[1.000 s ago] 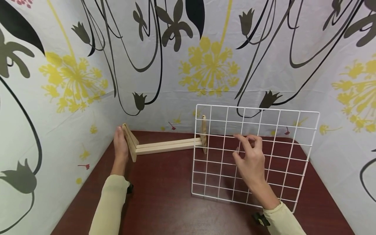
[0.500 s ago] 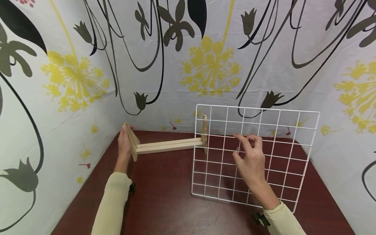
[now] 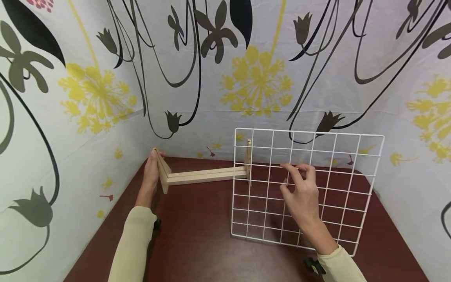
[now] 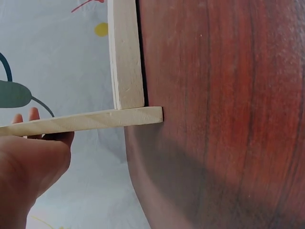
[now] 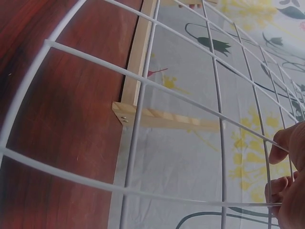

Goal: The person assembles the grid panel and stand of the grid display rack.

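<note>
My left hand point(image 3: 151, 172) holds the left end board of a pale wooden stand point(image 3: 201, 176). The left wrist view shows fingertips point(image 4: 33, 114) coming past the far side of the end board point(image 4: 86, 122). Two end boards are joined by a long wooden bar, and the stand rests on the table near the back. A white wire grid panel point(image 3: 260, 196) stands nearly upright at the right, gripped in its middle by my right hand point(image 3: 303, 196). In the right wrist view, the fingers bend around the wires of the grid point(image 5: 219, 114). The stand's right end board point(image 5: 167, 119) shows through the mesh.
A dark red-brown table point(image 3: 197, 235) lies under everything. White fabric point(image 3: 211, 90) printed with flowers and stems closes off the back and both sides, close behind the stand.
My left hand has shifted slightly right, from flat beside the end board to fingers reaching around it. The right hand and grid stay nearly still. The head view has turned a little left.
</note>
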Motion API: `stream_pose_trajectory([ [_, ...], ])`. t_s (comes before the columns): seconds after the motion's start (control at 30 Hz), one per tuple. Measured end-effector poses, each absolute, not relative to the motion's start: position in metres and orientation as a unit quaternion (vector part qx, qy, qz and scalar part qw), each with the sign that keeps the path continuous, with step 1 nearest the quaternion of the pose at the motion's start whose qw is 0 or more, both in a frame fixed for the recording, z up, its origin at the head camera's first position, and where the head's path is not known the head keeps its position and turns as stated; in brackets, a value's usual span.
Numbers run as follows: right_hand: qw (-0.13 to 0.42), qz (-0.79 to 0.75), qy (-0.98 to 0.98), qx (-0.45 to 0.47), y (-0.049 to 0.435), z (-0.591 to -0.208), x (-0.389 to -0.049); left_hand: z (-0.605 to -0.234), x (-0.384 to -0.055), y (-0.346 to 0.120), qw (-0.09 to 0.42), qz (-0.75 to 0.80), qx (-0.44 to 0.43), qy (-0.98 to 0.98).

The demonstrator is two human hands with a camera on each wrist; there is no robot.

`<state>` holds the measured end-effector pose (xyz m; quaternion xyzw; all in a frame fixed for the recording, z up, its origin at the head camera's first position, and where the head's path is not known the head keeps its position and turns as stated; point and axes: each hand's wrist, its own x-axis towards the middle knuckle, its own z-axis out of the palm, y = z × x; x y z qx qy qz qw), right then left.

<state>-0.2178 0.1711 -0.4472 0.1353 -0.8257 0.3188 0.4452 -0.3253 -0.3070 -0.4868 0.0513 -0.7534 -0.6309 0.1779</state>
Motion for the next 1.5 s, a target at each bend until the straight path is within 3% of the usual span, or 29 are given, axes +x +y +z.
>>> stream_pose_trajectory([
  [0.4, 0.456, 0.294, -0.826, 0.152, 0.176, -0.444, -0.217, -0.463, -0.309, -0.302, 0.110, -0.659, 0.030, -0.744],
  [0.67, 0.484, 0.305, -0.802, 0.170, 0.176, -0.444, -0.218, -0.459, -0.308, -0.286, 0.101, -0.654, 0.003, -0.749],
  [1.0, 0.471, 0.299, -0.812, 0.171, 0.177, -0.441, -0.212, -0.490, -0.336, -0.266, 0.115, -0.685, -0.001, -0.719],
  [1.5, 0.470, 0.308, -0.811, 0.164, 0.178, -0.444, -0.210, -0.491, -0.350, -0.208, 0.116, -0.675, -0.023, -0.728],
])
